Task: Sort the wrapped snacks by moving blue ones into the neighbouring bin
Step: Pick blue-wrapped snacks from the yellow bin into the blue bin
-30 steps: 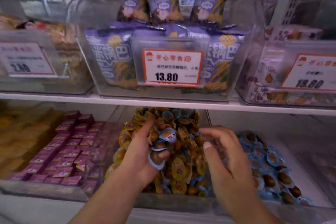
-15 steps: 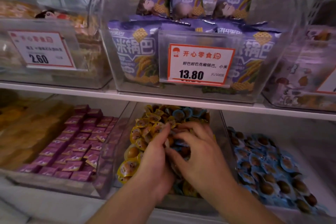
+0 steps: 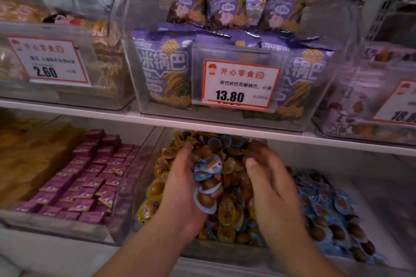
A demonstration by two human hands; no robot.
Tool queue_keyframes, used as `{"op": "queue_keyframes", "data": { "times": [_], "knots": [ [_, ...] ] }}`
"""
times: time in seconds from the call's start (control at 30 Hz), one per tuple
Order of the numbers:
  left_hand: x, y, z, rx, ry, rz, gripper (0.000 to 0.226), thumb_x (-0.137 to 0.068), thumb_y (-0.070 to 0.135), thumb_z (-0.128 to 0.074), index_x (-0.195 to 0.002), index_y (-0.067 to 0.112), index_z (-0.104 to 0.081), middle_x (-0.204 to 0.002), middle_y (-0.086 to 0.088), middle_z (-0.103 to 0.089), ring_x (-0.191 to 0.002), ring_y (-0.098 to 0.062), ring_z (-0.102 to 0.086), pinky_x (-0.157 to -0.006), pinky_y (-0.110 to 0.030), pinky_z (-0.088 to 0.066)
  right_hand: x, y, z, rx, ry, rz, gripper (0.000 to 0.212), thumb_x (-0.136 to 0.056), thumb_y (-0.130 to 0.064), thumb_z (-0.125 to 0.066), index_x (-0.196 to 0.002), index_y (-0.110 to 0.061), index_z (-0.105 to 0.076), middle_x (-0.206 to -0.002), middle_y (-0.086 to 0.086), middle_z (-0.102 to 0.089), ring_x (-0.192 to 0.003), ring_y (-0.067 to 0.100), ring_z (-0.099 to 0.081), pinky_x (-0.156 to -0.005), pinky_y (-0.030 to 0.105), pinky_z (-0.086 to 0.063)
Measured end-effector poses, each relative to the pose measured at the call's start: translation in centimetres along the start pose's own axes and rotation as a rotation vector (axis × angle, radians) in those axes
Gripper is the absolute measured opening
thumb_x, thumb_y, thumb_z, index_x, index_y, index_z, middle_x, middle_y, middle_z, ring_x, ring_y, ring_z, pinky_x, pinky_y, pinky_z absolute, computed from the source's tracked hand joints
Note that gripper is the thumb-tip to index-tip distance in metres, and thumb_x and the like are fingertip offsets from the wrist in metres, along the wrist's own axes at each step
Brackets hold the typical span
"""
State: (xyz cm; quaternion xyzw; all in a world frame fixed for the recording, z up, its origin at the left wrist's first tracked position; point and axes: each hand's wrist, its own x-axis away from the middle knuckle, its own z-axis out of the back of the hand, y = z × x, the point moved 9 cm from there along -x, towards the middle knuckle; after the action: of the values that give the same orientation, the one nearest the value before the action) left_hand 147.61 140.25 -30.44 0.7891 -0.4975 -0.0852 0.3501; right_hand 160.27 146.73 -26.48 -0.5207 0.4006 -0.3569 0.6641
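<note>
**Blue snacks gathered in the left hand**

The left hand [image 3: 180,189] grips several blue snacks [image 3: 207,168] above the mixed bin [image 3: 225,252]. Half a second ago both hands met there; now the right hand [image 3: 270,186] has drawn apart, fingers loosely curled, holding nothing, blurred. The blue bin [image 3: 394,254] lies just right. Above, price tags read 13.80 [image 3: 238,84] and 2.60 [image 3: 48,60].

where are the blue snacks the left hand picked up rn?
In the head view, the blue snacks sit bunched in the left hand, above the middle bin of yellow snacks, left of the right hand.
</note>
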Motion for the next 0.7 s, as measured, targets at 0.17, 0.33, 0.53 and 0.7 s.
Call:
{"op": "queue_keyframes", "data": {
  "times": [0.17, 0.33, 0.53, 0.7],
  "knots": [
    [2.8, 0.0, -2.7, -0.418, 0.131, -0.37, 0.034, -0.078, 0.054, -0.069, -0.098, 0.027, -0.069, -0.081, 0.004, -0.068, -0.072, -0.014, -0.069, -0.06, -0.024, -0.055, 5.1, 2.5, -4.8, -1.045, -0.2, -0.758, 0.05, -0.091, -0.05, -0.052, -0.108, -0.01, -0.078, -0.113, 0.014, -0.074, -0.11, 0.031, -0.068, -0.101, 0.045, -0.047],
    [6.5, -2.4, -8.5, -1.289, -0.16, -0.849, 0.03, -0.097, 0.048, -0.044, -0.126, 0.043, -0.051, -0.117, 0.025, -0.056, -0.114, -0.002, -0.056, -0.098, -0.038, -0.047, 4.0, 2.3, 0.1, -1.045, -0.06, -0.601, 0.042, -0.081, -0.05, -0.065, -0.094, -0.014, -0.082, -0.104, 0.012, -0.076, -0.096, 0.024, -0.074, -0.084, 0.035, -0.054],
    [6.8, -5.6, -10.3, -1.52, -0.276, -0.851, 0.057, -0.097, 0.054, -0.017, -0.151, 0.046, 0.001, -0.16, 0.027, -0.007, -0.149, 0.004, -0.005, -0.12, -0.023, -0.015, 2.9, 2.6, 3.9, -0.694, -0.039, -0.47, 0.022, -0.096, -0.035, -0.061, -0.114, -0.03, -0.072, -0.11, -0.001, -0.076, -0.103, 0.016, -0.072, -0.098, 0.037, -0.052],
    [5.9, -6.8, -11.9, -1.42, -0.452, -0.742, 0.082, -0.092, 0.057, -0.035, -0.147, 0.05, 0.026, -0.157, 0.038, 0.004, -0.147, 0.009, -0.002, -0.114, -0.008, -0.008, 2.1, 3.6, 5.3, -0.757, -0.182, -0.578, 0.03, -0.089, -0.026, -0.063, -0.117, -0.019, -0.071, -0.104, 0.005, -0.076, -0.096, 0.019, -0.074, -0.079, 0.032, -0.059]
  ]
}}
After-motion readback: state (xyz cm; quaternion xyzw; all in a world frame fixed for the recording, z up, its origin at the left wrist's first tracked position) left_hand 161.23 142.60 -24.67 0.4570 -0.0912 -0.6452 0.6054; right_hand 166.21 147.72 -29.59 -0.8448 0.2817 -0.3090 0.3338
